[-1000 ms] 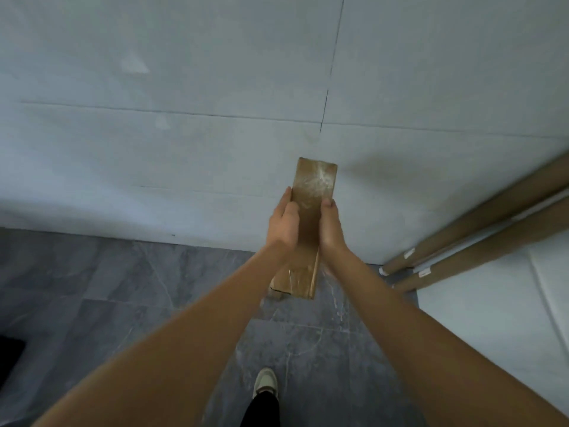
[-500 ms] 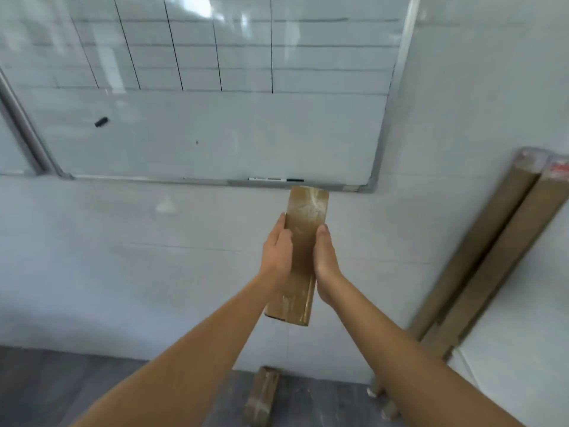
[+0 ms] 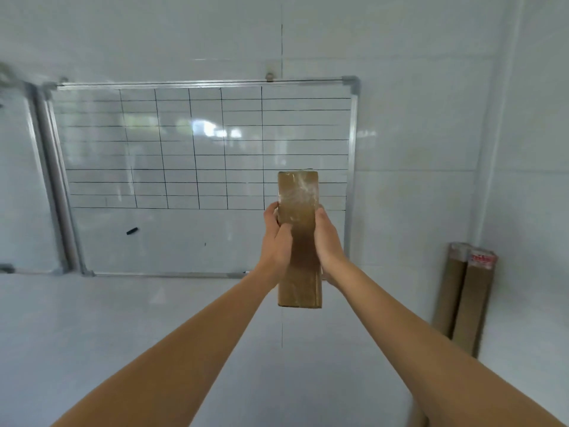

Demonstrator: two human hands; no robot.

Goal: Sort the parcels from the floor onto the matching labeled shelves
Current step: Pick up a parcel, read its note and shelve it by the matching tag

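A person holds a long brown parcel upright at arm's length before a gridded whiteboard, left hand and right hand clamped on its opposite long sides at mid-length. No shelves or labels are in view; turning the parcel to find its marking, keeping both palms firm, would seem wise. Cardboard tubes lean in the corner.

No readable text anywhere: the whiteboard carries only an empty ruled grid, and red print on the cardboard tubes (blurred) is illegible.
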